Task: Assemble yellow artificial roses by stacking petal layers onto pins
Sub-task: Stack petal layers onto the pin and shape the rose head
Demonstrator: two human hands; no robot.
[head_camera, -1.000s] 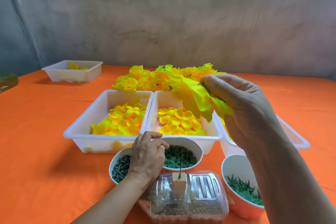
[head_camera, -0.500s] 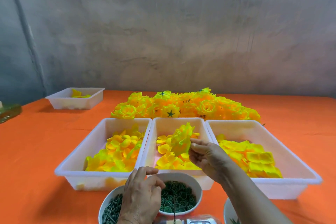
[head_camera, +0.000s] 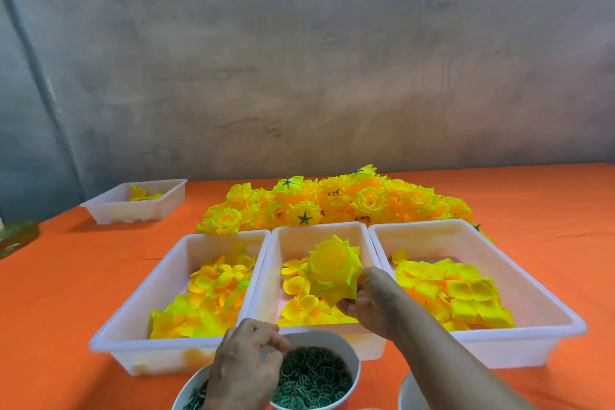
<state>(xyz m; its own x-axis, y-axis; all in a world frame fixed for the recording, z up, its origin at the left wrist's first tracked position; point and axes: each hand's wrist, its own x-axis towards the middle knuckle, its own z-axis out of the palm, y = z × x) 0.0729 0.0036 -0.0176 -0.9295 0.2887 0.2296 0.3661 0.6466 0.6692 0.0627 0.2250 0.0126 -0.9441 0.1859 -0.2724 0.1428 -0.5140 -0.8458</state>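
Observation:
My right hand (head_camera: 376,299) pinches a yellow petal layer (head_camera: 332,270) by its lower edge and holds it upright over the middle white tray (head_camera: 319,230). My left hand (head_camera: 246,373) hovers with curled fingers over the rim of a white bowl of green rings (head_camera: 316,376); whether it holds anything is hidden. A second bowl of dark green pins (head_camera: 194,398) shows partly under that hand. The left tray (head_camera: 179,256) and right tray (head_camera: 532,289) each hold loose yellow petals.
A heap of finished yellow roses (head_camera: 336,203) lies behind the trays on the orange tablecloth (head_camera: 66,293). A small white tray (head_camera: 136,200) stands far left. Another white bowl (head_camera: 411,393) peeks in at the bottom right. A grey wall closes the back.
The view has tilted up, so the pin stand has left the frame. My right hand has turned the petal layer open face toward me. My left hand stays by the bowls.

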